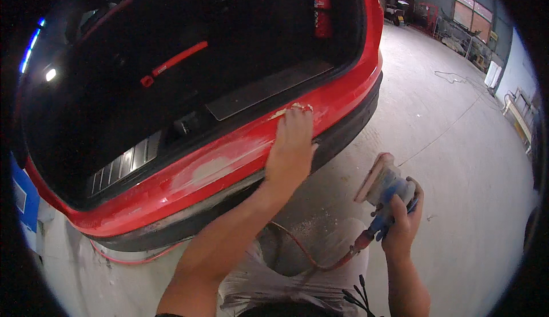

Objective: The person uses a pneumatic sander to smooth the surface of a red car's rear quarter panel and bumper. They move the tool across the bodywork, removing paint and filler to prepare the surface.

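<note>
The red rear bumper (337, 96) of a car with an open boot curves across the view, a black lower trim (349, 125) under it. My left hand (293, 145) lies on the bumper with fingers stretched out, its fingertips at a pale, rough filler patch (279, 113). Further left on the bumper is a dull, sanded patch (211, 169). Off to the right, away from the car, my right hand (403, 225) grips a blue and grey air sander (386, 188) with its round pad tilted up to the left. A reddish air hose (306, 254) runs from the sander's handle.
Inside the dark boot are a red fire extinguisher (322, 16) and a red bar-shaped tool (178, 63). A thin cable (443, 128) crosses the grey concrete floor (452, 214). Another red hose (131, 261) lies beneath the bumper. Something blue (24, 197) stands at the far left.
</note>
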Demonstrator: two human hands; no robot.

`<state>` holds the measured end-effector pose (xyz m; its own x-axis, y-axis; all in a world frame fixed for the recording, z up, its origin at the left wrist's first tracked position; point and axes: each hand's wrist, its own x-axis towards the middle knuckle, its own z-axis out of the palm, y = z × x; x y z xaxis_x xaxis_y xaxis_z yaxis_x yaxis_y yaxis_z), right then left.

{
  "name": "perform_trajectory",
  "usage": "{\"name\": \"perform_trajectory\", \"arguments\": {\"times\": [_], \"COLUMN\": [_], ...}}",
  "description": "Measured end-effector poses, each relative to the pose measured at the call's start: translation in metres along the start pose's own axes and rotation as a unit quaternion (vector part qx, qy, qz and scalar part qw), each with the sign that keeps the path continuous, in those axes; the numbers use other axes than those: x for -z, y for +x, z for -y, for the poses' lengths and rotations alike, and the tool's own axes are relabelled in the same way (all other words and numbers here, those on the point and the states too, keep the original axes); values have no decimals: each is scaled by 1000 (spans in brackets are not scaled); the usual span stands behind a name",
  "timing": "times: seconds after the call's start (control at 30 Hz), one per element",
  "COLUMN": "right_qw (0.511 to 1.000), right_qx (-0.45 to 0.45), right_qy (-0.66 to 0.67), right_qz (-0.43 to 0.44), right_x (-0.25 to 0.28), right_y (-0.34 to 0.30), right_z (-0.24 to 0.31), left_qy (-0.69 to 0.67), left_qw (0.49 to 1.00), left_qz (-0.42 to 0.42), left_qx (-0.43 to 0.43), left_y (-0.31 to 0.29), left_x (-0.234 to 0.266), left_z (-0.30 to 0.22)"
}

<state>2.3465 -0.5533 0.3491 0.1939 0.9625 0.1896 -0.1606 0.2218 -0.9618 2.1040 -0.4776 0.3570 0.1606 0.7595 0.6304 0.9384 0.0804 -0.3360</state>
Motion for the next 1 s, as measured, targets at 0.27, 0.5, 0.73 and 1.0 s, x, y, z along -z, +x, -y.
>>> {"name": "perform_trajectory", "arguments": {"times": [0.27, 0.5, 0.73, 1.0], "right_qw": [976, 840, 815, 862], "right_qx": [105, 224, 192, 222], "right_qy": [-162, -446, -472, -423], "right_qz": [97, 213, 275, 170], "right_x": [-60, -143, -194, -161], "right_y": [37, 83, 7, 63], "right_z": [40, 63, 69, 50], "left_qy": [-20, -20, -72, -32], "left_qw": [996, 995, 989, 991], "left_qz": [37, -69, -118, -14], "left_qx": [83, 64, 55, 131], "left_y": [-83, -122, -131, -177], "left_x": [33, 29, 33, 56], "left_z": [69, 94, 103, 114]}}
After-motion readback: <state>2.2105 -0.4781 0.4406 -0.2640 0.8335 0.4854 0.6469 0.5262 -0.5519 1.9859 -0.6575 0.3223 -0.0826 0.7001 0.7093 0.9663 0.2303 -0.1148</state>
